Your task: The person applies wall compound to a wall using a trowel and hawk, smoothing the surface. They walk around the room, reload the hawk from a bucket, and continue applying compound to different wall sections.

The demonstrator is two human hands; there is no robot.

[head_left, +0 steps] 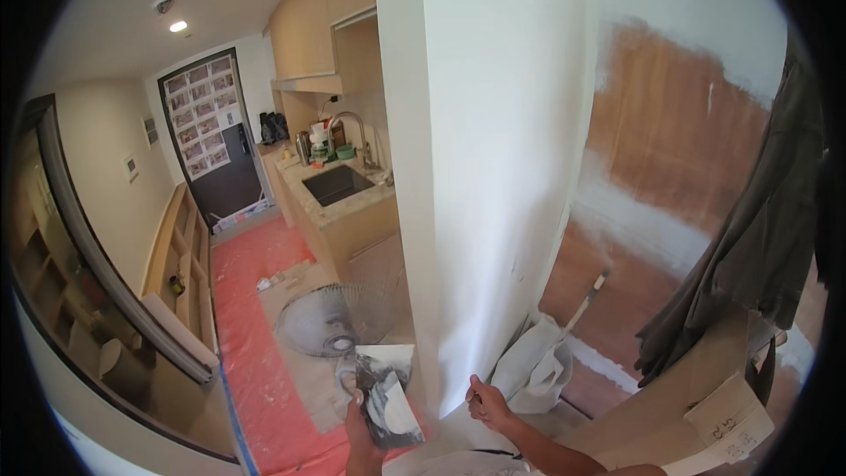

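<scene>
My left hand [359, 434] grips the edge of a flat rectangular board [377, 419], dark and smeared with a thick white paste [402, 412] that looks like wall putty. My right hand [490, 405] is closed with the thumb uppermost, just in front of the foot of the white wall corner [493, 211]. Whatever its fingers hold, if anything, cannot be made out. Right behind that hand a pale sack [529, 366] slumps on the floor, and a stick [585, 300] leans up out of it.
A standing fan [333, 322] is beyond my left hand, on cardboard over red floor sheeting [251, 335]. Further off are a kitchen counter with a sink [337, 185] and a dark door [231, 167]. At right, dark cloth [731, 238] hangs above a cardboard box [730, 419] by a patchy brown-and-white wall [670, 123].
</scene>
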